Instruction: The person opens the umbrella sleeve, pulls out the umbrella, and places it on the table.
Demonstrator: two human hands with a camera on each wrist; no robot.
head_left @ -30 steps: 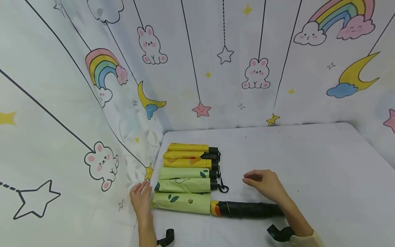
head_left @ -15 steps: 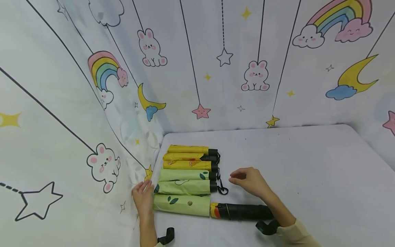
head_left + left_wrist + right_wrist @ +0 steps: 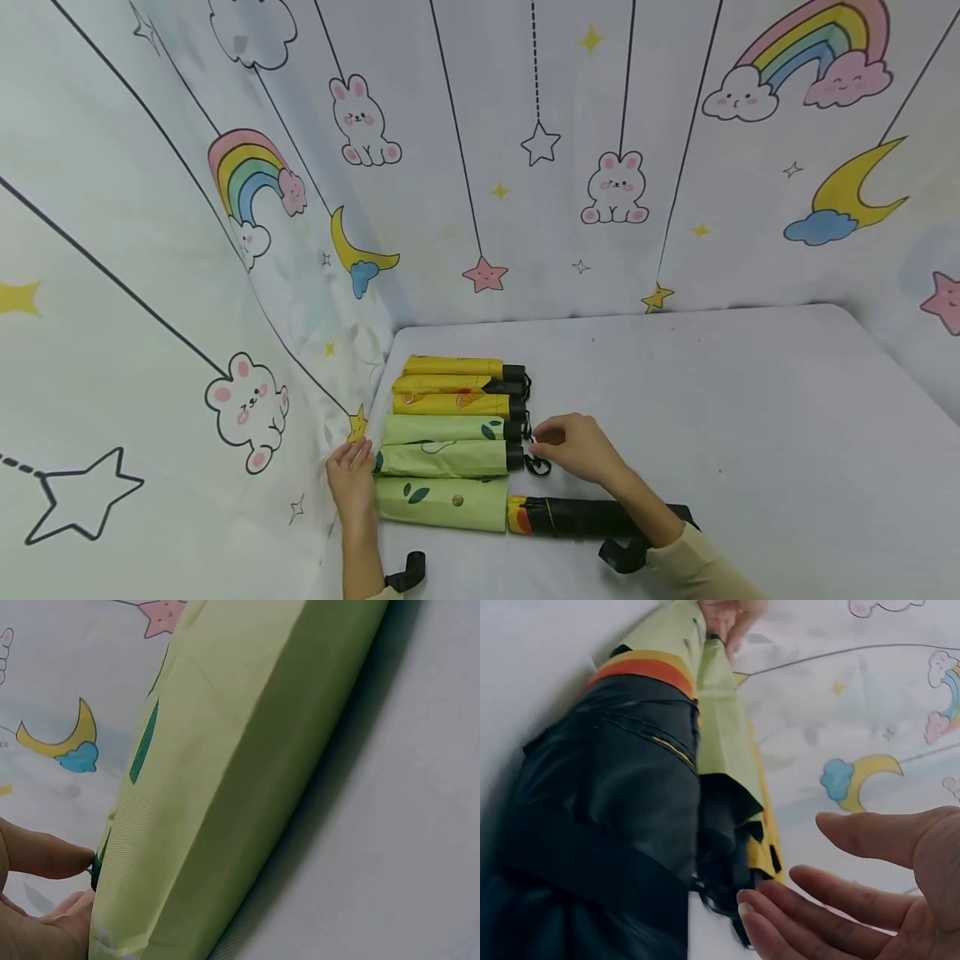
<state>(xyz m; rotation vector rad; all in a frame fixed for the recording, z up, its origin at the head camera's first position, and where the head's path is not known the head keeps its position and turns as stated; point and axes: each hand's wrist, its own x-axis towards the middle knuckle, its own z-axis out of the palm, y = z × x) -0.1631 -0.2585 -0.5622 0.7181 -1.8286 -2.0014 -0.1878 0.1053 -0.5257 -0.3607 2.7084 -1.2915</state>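
Observation:
Folded umbrellas lie side by side at the table's left: yellow ones (image 3: 450, 405) at the back, then two light green ones (image 3: 457, 459) with black handles. In front lies a longer green folded umbrella (image 3: 480, 504); its handle is not seen. My left hand (image 3: 351, 483) is at the left ends of the green umbrellas, its thumb (image 3: 52, 855) touching a dark green tip in the left wrist view. My right hand (image 3: 576, 450) hovers beside the black wrist straps (image 3: 537, 465), thumb and fingers apart. In the right wrist view nothing is between them.
A black folded umbrella (image 3: 577, 518) with a yellow and orange end lies under my right forearm, its end near the front green one. A patterned white curtain (image 3: 435, 192) hangs behind and to the left. The white table (image 3: 750, 433) extends to the right.
My right hand has moved left, from over the table to right beside the straps and handles of the green umbrellas. My left hand has stayed at their left ends with little shift.

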